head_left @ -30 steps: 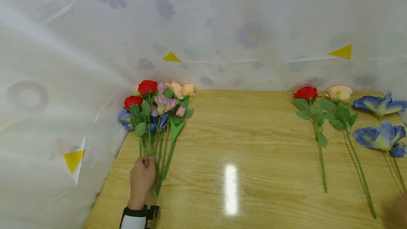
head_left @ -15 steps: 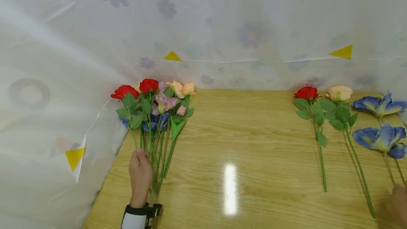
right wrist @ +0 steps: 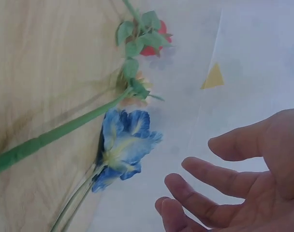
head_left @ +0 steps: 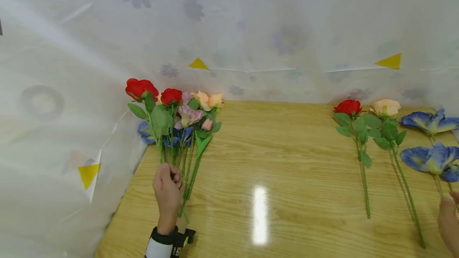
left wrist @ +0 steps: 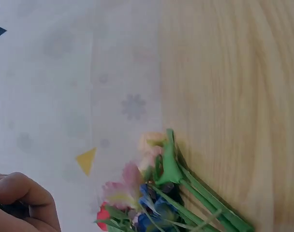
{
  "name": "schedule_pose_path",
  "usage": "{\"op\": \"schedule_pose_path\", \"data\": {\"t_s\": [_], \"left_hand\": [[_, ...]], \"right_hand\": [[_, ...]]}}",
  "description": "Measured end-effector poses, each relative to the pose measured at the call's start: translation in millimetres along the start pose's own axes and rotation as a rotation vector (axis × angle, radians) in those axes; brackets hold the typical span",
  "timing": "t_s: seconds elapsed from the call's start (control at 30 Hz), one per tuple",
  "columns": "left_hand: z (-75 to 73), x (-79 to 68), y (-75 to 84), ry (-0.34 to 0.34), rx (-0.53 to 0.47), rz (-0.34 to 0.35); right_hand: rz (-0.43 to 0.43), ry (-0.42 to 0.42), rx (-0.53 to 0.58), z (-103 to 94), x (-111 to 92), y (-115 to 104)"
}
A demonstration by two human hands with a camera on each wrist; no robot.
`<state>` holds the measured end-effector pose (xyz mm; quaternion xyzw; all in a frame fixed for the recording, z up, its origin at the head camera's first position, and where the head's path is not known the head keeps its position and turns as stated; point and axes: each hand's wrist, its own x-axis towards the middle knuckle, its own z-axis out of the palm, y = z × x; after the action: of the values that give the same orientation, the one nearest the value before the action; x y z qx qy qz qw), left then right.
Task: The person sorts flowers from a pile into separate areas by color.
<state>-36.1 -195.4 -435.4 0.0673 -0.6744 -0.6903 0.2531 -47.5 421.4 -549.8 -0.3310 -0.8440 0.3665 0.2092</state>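
Patterned sheeting (head_left: 251,19) backs a wooden table (head_left: 283,150); beside the left hand (head_left: 167,189) lies a flower bunch (head_left: 189,116); the right hand (head_left: 449,221) spreads, empty, near blue flowers (head_left: 432,160); the left seemingly pinches a red rose (head_left: 139,89), now raised higher, parting from the bunch

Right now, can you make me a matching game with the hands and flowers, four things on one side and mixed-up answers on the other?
Things:
1. Left hand
2. Right hand
3. Peach rose on the right side
4. Table

Answers:
A. Lies between a lone red rose and the blue flowers
B. Wood-grained, with a bright shiny streak
C. Grips the leftmost red rose by its stem
D. Holds nothing, near the blue flowers

Right pairs: 1-C, 2-D, 3-A, 4-B
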Motion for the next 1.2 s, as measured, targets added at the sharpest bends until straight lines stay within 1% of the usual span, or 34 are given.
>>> {"op": "schedule_pose_path", "data": {"t_s": [0.07, 0.13, 0.2, 0.23, 0.27, 0.3, 0.33, 0.37, 0.47, 0.53, 0.57, 0.6, 0.7, 0.77, 0.83, 0.93, 1.03, 1.1, 1.17, 1.2], "left_hand": [[7.0, -1.0, 4.7, -0.041, 0.007, 0.024], [13.6, -2.6, 9.3, -0.104, 0.032, 0.041], [20.2, -4.4, 12.3, -0.189, 0.036, 0.060], [23.8, -5.6, 13.0, -0.235, 0.029, 0.078], [27.5, -7.0, 13.6, -0.277, 0.022, 0.083], [31.5, -8.3, 14.2, -0.313, 0.015, 0.089], [35.5, -9.7, 14.3, -0.343, 0.015, 0.097], [39.6, -11.1, 14.2, -0.371, 0.014, 0.105], [51.6, -16.0, 13.7, -0.455, 0.026, 0.110], [59.3, -19.9, 12.8, -0.515, 0.015, 0.109], [63.1, -21.7, 12.3, -0.545, 0.005, 0.111], [66.5, -23.7, 11.9, -0.572, -0.001, 0.113], [75.7, -29.2, 11.2, -0.629, -0.029, 0.129], [80.3, -32.9, 11.6, -0.644, -0.023, 0.137], [85.8, -36.8, 12.2, -0.660, -0.013, 0.132], [96.6, -42.3, 13.1, -0.701, 0.007, 0.106], [109.1, -47.4, 14.4, -0.760, 0.014, 0.111], [117.2, -50.1, 15.6, -0.788, 0.017, 0.149], [123.8, -52.3, 16.7, -0.808, 0.022, 0.200], [126.6, -53.2, 17.3, -0.815, 0.022, 0.213]], "right_hand": [[-0.020, 0.015, -0.020, 2.3, 8, 12], [-0.043, 0.052, -0.049, 7.3, 13, 22], [-0.080, 0.040, -0.060, 6.7, 10, 17], [-0.092, 0.022, -0.065, 4.7, 5, 11], [-0.093, 0.002, -0.060, 1.1, -3, -3], [-0.096, -0.036, -0.039, -3.4, -12, -18], [-0.123, -0.101, -0.003, -8.8, -22, -36], [-0.159, -0.164, 0.009, -13.4, -34, -55], [-0.245, -0.423, 0.042, -27.0, -67, -110], [-0.328, -0.577, 0.034, -29.2, -82, -131], [-0.347, -0.631, 0.018, -29.1, -89, -140], [-0.363, -0.680, 0.029, -28.2, -93, -147], [-0.439, -0.769, 0.088, -22.5, -103, -159], [-0.481, -0.817, 0.160, -16.4, -109, -164], [-0.504, -0.868, 0.209, -10.4, -116, -168], [-0.494, -0.953, 0.282, -1.0, -130, -176], [-0.472, -1.040, 0.362, 8.0, -145, -182], [-0.465, -1.102, 0.413, 13.0, -154, -184], [-0.475, -1.181, 0.466, 17.6, -163, -186], [-0.483, -1.223, 0.486, 19.9, -166, -187]]}}
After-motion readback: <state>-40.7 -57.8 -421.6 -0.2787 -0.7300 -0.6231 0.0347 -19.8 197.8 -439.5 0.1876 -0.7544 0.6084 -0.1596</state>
